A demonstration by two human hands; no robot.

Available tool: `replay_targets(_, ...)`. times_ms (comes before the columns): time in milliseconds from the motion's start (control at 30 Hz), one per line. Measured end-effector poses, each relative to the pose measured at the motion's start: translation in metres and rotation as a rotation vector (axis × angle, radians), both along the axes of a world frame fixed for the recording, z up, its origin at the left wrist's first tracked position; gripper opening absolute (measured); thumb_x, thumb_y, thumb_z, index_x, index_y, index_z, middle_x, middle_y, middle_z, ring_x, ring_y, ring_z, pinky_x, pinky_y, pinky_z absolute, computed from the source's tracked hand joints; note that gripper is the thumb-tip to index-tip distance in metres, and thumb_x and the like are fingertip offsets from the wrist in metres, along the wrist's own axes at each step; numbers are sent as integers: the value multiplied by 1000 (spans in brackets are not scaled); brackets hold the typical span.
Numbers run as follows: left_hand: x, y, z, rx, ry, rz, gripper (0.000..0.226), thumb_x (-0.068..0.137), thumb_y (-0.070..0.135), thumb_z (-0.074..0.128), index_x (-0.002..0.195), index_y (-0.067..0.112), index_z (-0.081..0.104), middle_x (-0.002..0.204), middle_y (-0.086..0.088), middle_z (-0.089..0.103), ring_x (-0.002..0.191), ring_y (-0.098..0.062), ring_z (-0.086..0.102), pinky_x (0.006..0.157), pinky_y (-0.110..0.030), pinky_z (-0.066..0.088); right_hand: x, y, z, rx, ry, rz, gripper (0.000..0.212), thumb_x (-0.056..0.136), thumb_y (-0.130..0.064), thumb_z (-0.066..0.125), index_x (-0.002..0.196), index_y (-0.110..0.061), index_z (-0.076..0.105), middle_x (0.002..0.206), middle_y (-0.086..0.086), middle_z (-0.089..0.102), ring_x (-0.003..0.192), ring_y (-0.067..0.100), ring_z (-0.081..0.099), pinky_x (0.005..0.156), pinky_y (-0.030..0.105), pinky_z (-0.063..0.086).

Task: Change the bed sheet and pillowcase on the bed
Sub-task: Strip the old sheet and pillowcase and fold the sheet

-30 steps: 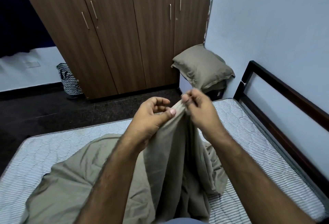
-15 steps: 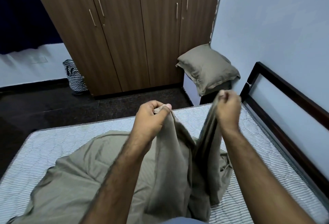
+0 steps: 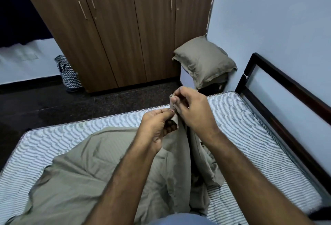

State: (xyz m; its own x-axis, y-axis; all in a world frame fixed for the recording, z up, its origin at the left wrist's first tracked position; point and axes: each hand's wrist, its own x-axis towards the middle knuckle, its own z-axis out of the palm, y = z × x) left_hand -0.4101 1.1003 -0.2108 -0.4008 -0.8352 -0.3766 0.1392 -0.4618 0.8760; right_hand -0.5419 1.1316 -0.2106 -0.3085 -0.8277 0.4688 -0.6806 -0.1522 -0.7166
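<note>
An olive-grey bed sheet [image 3: 86, 176] lies bunched on the bare striped mattress [image 3: 241, 135]. Part of it is lifted into a hanging fold in front of me. My left hand [image 3: 157, 126] pinches the sheet's edge between thumb and fingers. My right hand [image 3: 193, 112] grips the same edge just above and to the right, the two hands almost touching. A pillow in an olive-grey pillowcase [image 3: 204, 61] rests on a low stand beyond the bed's far corner, against the wall.
A dark wooden bed frame rail [image 3: 286, 88] runs along the right wall. A brown wardrobe [image 3: 125, 27] stands behind the bed. A zigzag-patterned basket [image 3: 69, 73] sits on the dark floor [image 3: 53, 104] at the left.
My hands were together, spread apart along the sheet's edge half a second ago, and have now come back together, the right hand slightly higher than the left.
</note>
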Motion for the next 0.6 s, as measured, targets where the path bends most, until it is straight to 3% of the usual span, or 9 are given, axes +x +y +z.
replay_targets(133, 1, 4, -3, 123, 81, 17, 5, 92, 1, 67, 88, 1, 69, 68, -5, 67, 70, -20, 68, 62, -26, 61, -6, 7, -3, 92, 48, 105, 8, 95, -30, 67, 89, -25, 66, 82, -11, 70, 78, 7, 66, 70, 38, 55)
replay_targets(200, 3, 4, 0, 162, 96, 33, 5, 91, 0, 68, 87, 1, 70, 72, -8, 71, 75, -23, 72, 64, -28, 63, -8, 12, -6, 54, 60, 130, 5, 95, -22, 67, 90, -24, 68, 85, -14, 71, 83, 7, 69, 72, 39, 56)
replay_targets(300, 5, 3, 2, 213, 112, 66, 7, 91, 0, 69, 96, -5, 70, 78, -13, 72, 73, -23, 74, 61, -29, 62, -8, 18, -10, -13, 88, 131, 8, 94, -11, 68, 95, -18, 72, 89, -11, 73, 85, 6, 70, 75, 36, 57)
replay_targets(433, 8, 2, 5, 240, 114, 72, 9, 92, 1, 67, 97, -6, 69, 87, -18, 69, 67, -23, 75, 56, -30, 62, -9, 23, -14, -60, 76, 89, 11, 92, -12, 70, 100, -17, 77, 92, -8, 77, 87, 3, 71, 79, 35, 58)
replay_targets(600, 11, 0, 10, 265, 104, 54, 8, 95, 1, 63, 92, -5, 68, 76, -17, 73, 64, -24, 75, 53, -31, 61, -17, 26, -13, -1, 108, 113, 22, 91, -36, 64, 105, -27, 78, 93, -6, 77, 88, 8, 72, 81, 38, 58)
